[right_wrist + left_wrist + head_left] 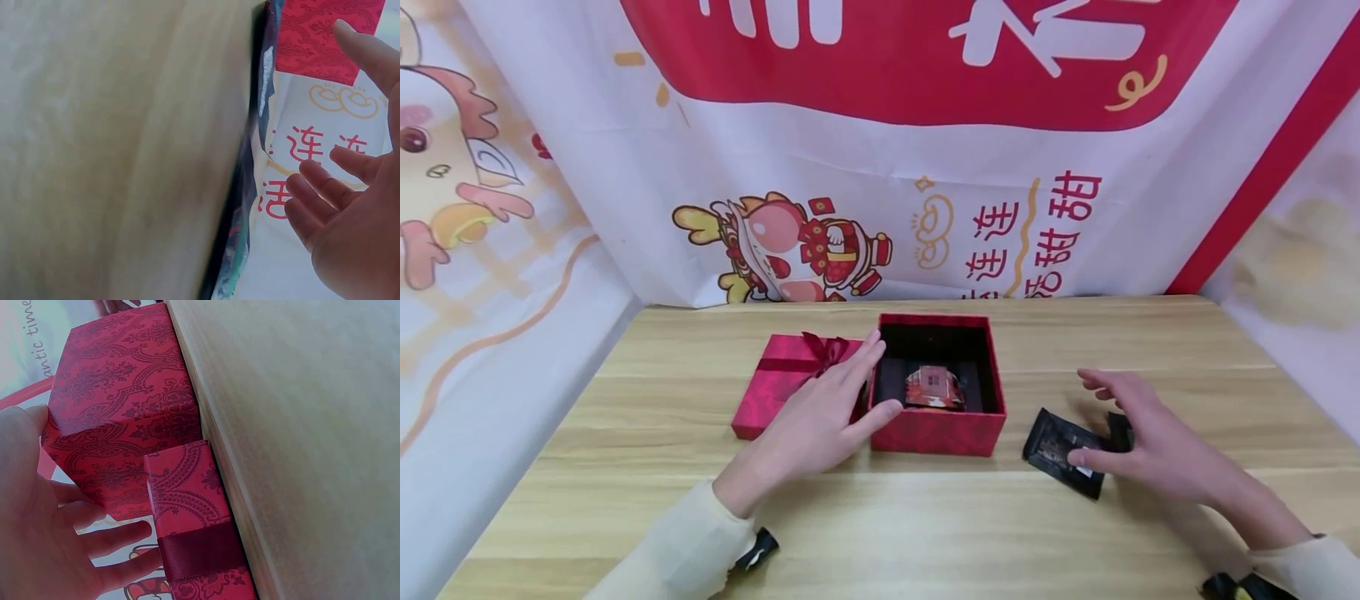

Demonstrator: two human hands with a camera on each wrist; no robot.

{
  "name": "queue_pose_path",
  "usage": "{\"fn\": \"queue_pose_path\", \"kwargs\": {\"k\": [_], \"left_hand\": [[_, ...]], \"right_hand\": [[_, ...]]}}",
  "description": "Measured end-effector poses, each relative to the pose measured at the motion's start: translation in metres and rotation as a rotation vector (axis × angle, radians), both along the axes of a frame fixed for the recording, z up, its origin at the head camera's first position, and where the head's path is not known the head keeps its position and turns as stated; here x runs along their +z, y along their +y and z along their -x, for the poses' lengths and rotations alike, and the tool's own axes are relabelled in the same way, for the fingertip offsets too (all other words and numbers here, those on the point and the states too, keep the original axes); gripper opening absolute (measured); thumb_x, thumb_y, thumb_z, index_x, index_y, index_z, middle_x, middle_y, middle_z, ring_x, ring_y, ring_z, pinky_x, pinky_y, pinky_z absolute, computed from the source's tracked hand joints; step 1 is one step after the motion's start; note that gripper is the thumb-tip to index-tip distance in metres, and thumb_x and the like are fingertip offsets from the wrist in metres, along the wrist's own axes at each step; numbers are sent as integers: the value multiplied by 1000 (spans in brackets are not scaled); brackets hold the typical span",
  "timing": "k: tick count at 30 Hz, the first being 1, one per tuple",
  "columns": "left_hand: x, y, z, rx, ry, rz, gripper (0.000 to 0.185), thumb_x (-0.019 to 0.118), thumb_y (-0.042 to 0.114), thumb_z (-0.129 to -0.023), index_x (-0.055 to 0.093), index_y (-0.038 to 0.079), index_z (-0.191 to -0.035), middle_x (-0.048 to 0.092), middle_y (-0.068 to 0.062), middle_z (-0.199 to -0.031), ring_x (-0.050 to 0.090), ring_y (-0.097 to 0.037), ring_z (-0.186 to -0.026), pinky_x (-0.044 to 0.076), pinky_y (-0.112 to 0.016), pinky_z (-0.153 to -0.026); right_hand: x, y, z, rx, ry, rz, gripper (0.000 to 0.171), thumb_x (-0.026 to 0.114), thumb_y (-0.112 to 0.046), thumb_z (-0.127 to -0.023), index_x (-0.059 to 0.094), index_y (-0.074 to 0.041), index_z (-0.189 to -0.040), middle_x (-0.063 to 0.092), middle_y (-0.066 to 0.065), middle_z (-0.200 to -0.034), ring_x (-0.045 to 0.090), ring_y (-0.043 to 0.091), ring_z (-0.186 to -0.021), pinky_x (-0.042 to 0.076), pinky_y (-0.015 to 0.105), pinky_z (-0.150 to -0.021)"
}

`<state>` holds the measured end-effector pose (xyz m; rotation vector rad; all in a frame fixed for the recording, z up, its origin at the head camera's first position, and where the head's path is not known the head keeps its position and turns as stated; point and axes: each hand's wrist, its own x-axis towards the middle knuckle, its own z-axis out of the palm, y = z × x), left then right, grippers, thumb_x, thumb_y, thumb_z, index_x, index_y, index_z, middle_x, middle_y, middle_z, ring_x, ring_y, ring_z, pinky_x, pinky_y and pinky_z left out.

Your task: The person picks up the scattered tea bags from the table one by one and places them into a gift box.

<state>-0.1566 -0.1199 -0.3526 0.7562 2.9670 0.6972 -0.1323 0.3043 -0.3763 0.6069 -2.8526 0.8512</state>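
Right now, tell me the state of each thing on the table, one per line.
Red box: open, lid off, one wrapped packet inside.
Lid: flat on the table left of the box, bow up.
Black packets: lying flat on the table, under the right hand.
Left hand: fingers straight, thumb against the box.
Right hand: fingers spread over the packets.

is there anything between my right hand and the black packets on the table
Nothing visible. The right hand hovers directly over the black packets, its fingers spread at their top edge. The red box sits apart to the left, held by the left hand.
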Motion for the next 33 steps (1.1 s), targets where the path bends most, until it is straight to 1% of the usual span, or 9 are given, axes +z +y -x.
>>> {"fn": "queue_pose_path", "kwargs": {"k": [2,4,5,7,14,20,25,28,33], "left_hand": [[0,1,0,1,1,1,86,41,76,-102,12,33,-172,11,12,-180,30,-22,-163,39,-60,-125],[0,1,0,2,3,1,86,41,76,-103,12,33,-172,11,12,-180,30,-22,-163,39,-60,-125],[0,0,0,3,4,1,86,41,76,-103,12,33,-172,11,12,-180,30,-22,-163,39,-60,-125],[0,0,0,4,7,1,86,41,76,-102,12,33,-172,11,12,-180,30,-21,-163,40,-59,-125],[1,0,0,-1,7,-2,86,40,76,-102,12,32,-172,11,12,-180,31,-21,-163,40,-57,-125],[0,0,0,-1,3,7,87,38,77,-102,11,32,-172,11,12,-180,31,-20,-163,40,-56,-125],[-1,0,-1,0,0,10,87,36,79,-102,10,33,-172,10,13,-180,31,-20,-163,40,-55,-126],[-1,0,-1,3,1,8,87,35,79,-102,10,33,-172,9,14,-180,30,-20,-163,40,-56,-126],[0,0,0,2,-1,0,87,36,79,-102,11,34,-172,10,13,-180,30,-20,-163,40,-58,-125]], "right_hand": [[0,-1,0,-4,-37,-16,102,94,-43,-79,41,-10,-159,50,18,-150,50,35,-131,45,34,-105],[0,-2,0,-9,-68,-28,103,93,-46,-80,40,-10,-160,49,18,-152,50,38,-133,47,52,-104],[-1,-3,0,-9,-84,-32,103,93,-48,-80,39,-10,-160,48,18,-153,50,38,-134,46,58,-104],[0,-4,0,-7,-99,-39,104,92,-50,-80,39,-10,-160,47,17,-154,51,39,-135,46,65,-103],[-3,-4,2,18,-103,-104,106,93,-58,-74,47,-9,-156,51,16,-149,54,37,-132,49,62,-102],[-6,-7,4,25,-164,-162,110,90,-68,-71,51,-7,-155,52,18,-150,52,37,-133,49,65,-105],[-4,-10,4,25,-156,-200,115,86,-77,-67,53,-8,-153,53,14,-148,54,31,-128,52,59,-103],[-4,-11,5,31,-134,-223,111,86,-76,-68,56,-9,-151,55,11,-146,55,28,-125,55,55,-100],[-4,-12,6,39,-109,-239,100,90,-68,-71,60,-12,-148,56,8,-144,56,26,-123,56,50,-97]]}}
